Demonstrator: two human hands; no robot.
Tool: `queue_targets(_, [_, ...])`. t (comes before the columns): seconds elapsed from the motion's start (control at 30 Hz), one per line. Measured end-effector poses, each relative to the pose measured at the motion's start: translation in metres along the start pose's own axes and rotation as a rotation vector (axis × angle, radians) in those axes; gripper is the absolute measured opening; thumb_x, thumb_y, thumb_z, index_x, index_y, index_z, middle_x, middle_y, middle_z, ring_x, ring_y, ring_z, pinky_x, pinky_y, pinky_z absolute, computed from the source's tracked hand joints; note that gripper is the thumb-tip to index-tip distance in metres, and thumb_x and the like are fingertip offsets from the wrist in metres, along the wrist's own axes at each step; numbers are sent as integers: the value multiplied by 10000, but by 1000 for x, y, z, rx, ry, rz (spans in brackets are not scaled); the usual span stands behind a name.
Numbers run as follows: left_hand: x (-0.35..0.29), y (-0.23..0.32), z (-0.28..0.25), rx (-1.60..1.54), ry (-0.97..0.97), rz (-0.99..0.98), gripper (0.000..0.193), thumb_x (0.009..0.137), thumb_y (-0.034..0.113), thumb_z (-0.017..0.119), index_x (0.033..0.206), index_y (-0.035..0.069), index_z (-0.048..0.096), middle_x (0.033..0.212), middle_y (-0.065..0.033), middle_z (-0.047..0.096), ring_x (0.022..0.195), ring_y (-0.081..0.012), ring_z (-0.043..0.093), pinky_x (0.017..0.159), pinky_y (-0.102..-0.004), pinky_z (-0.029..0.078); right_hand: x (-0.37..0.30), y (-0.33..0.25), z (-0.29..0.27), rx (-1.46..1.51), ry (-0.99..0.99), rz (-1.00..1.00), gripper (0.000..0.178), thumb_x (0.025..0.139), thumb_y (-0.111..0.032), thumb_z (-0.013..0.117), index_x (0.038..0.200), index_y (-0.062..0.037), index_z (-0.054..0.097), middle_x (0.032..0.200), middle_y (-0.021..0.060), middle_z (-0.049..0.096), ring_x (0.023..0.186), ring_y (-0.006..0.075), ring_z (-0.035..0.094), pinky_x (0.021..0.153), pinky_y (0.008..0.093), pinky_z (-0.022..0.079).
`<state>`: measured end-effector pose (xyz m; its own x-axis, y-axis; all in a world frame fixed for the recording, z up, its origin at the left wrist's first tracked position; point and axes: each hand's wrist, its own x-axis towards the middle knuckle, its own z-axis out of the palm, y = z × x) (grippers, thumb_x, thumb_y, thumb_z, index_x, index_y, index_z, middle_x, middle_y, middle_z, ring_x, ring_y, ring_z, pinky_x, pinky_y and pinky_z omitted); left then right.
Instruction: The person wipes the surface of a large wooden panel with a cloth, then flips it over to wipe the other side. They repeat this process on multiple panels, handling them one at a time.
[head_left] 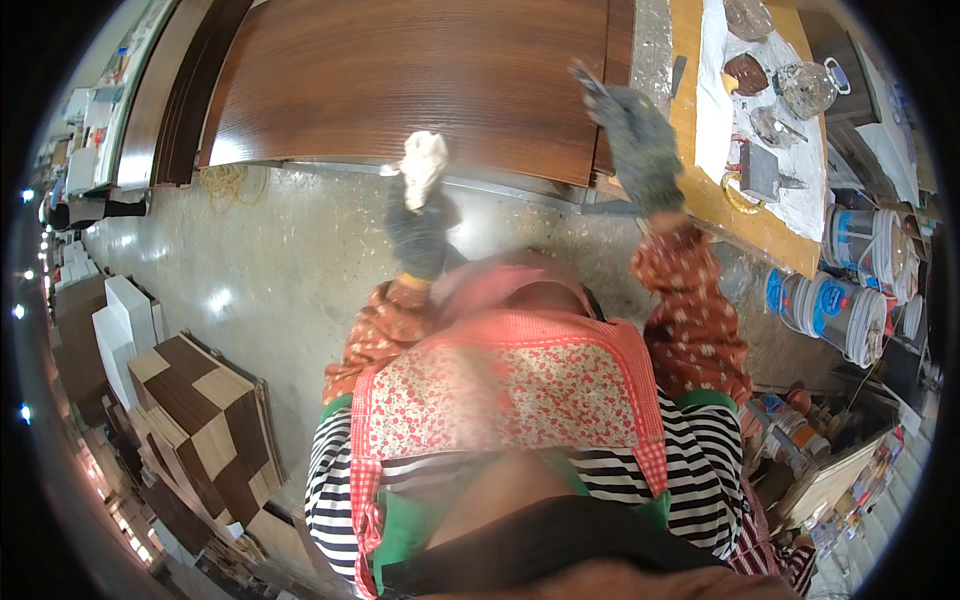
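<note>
A large brown wood-grain panel (420, 85) lies flat ahead of me. My left hand (418, 232), in a dark grey glove, grips a crumpled white cloth (424, 160) at the panel's near edge. Over the panel's right end reaches my right hand (637, 140), also gloved. Its fingers stretch forward and left, somewhat blurred, and I make out nothing held in them. Whether they touch the surface I cannot tell.
To the right, a yellow-edged table (760, 237) bears plastic jugs (806, 90), a grey block (760, 172) and a tape roll (738, 195). Paint buckets (840, 318) stand below it. Stacked checkered panels (205, 415) are at left. A yellowish cord (232, 188) lies on the floor.
</note>
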<state>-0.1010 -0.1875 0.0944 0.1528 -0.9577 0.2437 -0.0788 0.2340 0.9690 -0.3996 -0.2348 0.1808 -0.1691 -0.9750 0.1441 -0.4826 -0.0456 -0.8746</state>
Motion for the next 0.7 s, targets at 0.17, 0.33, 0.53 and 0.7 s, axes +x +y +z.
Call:
queue_targets(0.17, [-14, 20, 57, 222, -228, 35, 435, 808, 13, 644, 1242, 40, 644, 1106, -124, 690, 922, -217, 660, 791, -335, 540, 19, -9, 37, 15, -85, 58, 286, 1035, -255, 566, 1137, -5, 660, 1063, 70, 710, 956, 150, 697, 855, 291, 543])
queue_targets(0.33, [-22, 32, 109, 232, -629, -7, 449, 791, 145, 691, 1234, 86, 650, 1128, -156, 710, 1025, -380, 671, 918, -462, 523, 16, -6, 38, 214, -86, 21, 257, 1037, -219, 554, 1139, -5, 655, 1051, 73, 709, 931, 156, 707, 847, 290, 548])
queue_targets(0.53, [-25, 19, 99, 297, -692, 230, 425, 829, 207, 718, 1227, 68, 666, 1147, -149, 715, 1046, -339, 683, 911, -418, 536, 22, 10, 33, 359, -147, 94, 249, 1023, -250, 540, 1167, -89, 663, 1075, 53, 707, 960, 162, 703, 841, 288, 531])
queue_targets(0.7, [-12, 36, 4, 305, -453, -16, 389, 873, 156, 680, 1236, 19, 654, 1133, -134, 723, 1014, -256, 695, 881, -339, 545, 22, 25, 27, 49, -172, -167, 373, 971, -57, 489, 1296, -191, 614, 1190, 33, 643, 1066, 182, 649, 894, 334, 556])
